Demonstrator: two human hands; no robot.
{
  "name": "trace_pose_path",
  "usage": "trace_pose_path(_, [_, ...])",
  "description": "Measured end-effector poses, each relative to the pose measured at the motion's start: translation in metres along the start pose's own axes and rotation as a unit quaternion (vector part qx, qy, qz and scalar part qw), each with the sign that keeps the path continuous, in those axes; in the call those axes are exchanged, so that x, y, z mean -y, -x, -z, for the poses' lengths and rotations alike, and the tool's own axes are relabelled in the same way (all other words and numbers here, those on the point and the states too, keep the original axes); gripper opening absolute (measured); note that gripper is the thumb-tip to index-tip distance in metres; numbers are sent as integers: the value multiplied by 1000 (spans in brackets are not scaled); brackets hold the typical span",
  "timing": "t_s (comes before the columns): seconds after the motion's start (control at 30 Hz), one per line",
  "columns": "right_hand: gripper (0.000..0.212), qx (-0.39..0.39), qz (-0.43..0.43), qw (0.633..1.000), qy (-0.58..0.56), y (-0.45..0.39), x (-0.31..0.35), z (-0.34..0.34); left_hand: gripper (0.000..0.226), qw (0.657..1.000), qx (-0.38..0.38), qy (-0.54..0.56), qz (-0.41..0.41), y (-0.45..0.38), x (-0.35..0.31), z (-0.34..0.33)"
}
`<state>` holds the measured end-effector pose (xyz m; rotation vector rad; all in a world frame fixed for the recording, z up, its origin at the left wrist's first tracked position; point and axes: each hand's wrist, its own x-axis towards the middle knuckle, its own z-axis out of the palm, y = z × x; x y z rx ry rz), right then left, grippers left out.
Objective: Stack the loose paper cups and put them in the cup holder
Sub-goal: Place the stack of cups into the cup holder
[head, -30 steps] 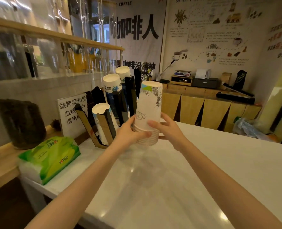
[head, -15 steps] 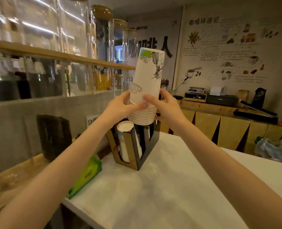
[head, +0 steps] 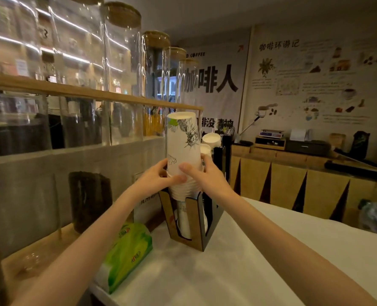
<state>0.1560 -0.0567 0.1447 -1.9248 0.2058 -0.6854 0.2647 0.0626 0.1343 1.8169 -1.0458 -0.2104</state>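
A stack of white paper cups (head: 183, 146), upside down and printed with black drawings, stands upright over the front slot of the wooden cup holder (head: 193, 226). Its lower rims sit at the slot's top edge. My left hand (head: 154, 180) grips the stack's left side near the rims. My right hand (head: 205, 175) grips the right side, thumb across the front. Inside the front slot, other cups (head: 183, 219) show below the stack. More white cup stacks (head: 211, 139) rise from the slots behind.
A green tissue pack (head: 128, 252) lies on the white counter (head: 271, 261) left of the holder. Tall glass jars (head: 121, 74) stand on the wooden shelf at left. A dark jar (head: 88, 199) sits below the shelf. A back counter with a scale (head: 271, 134) runs along the wall.
Both hands have lowered the cup stack from above the holder down to the front slot's top. The camera has moved closer and tilted.
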Motion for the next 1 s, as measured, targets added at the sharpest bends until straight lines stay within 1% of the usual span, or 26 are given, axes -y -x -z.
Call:
trace_pose_path(0.1, [54,11,-33,998,-44,1,-9,-2,62,1000,2,-1,8,-3,12,-5])
trace_pose_path(0.13, [53,16,-39,997,-58,2,-10,-3,61,1000,1,-6,12,-4,14,-6])
trace_pose_path(0.23, [52,32,-52,997,-51,7,-16,-7,65,999,8,-42,14,-6,21,-9])
trace_pose_path(0.33, [50,46,-82,994,-59,12,-25,-9,57,996,17,-82,13,-5,22,-9])
trace_pose_path(0.47, [52,49,-127,987,-91,15,-33,-8,53,996,13,-85,18,-3,17,-10])
trace_pose_path(0.6, [58,70,-167,980,-81,18,-47,-11,55,999,-32,-30,18,-3,17,-15])
trace_pose_path(0.7, [57,69,-191,976,-76,20,-57,-10,61,997,-79,-11,-6,-4,18,-17])
trace_pose_path(0.87, [55,85,-197,976,-35,23,-59,-4,58,991,-124,-22,-35,1,7,-26])
trace_pose_path(0.97, [56,105,-213,971,-35,24,-56,3,65,989,-139,-26,-32,3,2,-29])
trace_pose_path(1.0, [56,100,-212,972,-33,25,-51,5,69,989,-144,-31,-25,4,-3,-27])
